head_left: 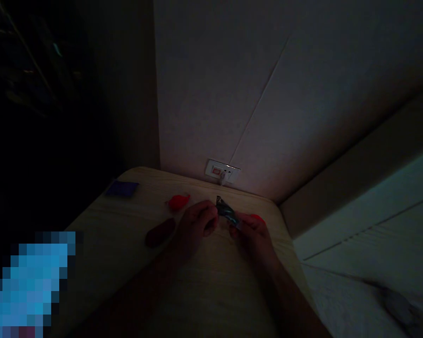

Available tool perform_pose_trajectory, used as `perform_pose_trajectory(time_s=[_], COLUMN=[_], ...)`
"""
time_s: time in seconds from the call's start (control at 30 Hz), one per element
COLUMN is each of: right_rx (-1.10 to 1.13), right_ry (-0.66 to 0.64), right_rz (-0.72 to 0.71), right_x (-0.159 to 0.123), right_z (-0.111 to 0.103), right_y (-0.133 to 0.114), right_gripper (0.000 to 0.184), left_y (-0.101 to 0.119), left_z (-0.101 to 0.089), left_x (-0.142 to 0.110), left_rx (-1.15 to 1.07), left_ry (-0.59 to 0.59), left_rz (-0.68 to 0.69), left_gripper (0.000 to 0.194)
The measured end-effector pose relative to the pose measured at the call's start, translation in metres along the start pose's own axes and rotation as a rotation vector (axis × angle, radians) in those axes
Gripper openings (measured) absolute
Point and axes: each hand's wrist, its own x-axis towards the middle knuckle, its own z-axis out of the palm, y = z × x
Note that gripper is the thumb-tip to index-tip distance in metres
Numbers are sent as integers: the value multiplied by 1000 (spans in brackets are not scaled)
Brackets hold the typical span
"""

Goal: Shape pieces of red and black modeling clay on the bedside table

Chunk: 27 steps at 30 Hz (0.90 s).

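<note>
A small dark, shiny packet (pixel 226 211) is held up between my two hands above a pale wooden tabletop (pixel 204 291). My left hand (pixel 199 221) pinches its left edge with closed fingers. At its lower right end, my right hand (pixel 252 231) grips it, fingers closed. Partly hidden behind my right hand is a bright red object (pixel 257 218). Another red object (pixel 179 202), like a small twisted wrapper, lies beyond my left hand. Beside my left wrist rests a dark reddish oblong item (pixel 160 233). The scene is dim, and the packet's contents cannot be made out.
Near the tabletop's far left corner lies a purple packet (pixel 122 188). A wall socket (pixel 211 168) with a plug (pixel 223 177) sits just above the back edge. A pale panelled piece of furniture (pixel 366 220) stands to the right. The lower left is pixelated blue.
</note>
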Motion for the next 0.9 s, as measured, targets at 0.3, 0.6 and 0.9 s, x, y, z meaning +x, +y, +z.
perform_pose_trajectory(time_s=[0.3, 0.6, 0.9], right_rx=[187, -453, -363], right_ry=[-83, -186, -204], right_rz=[215, -54, -60], right_x=[-8, -2, -4], right_z=[14, 2, 1], right_y=[8, -1, -7], right_gripper=[27, 25, 37], left_y=[10, -8, -4], left_z=[8, -6, -6], left_x=[-4, 11, 8], left_rx=[-240, 106, 92], left_ry=[66, 292, 295], left_rz=[-94, 36, 55], left_gripper=[24, 26, 22])
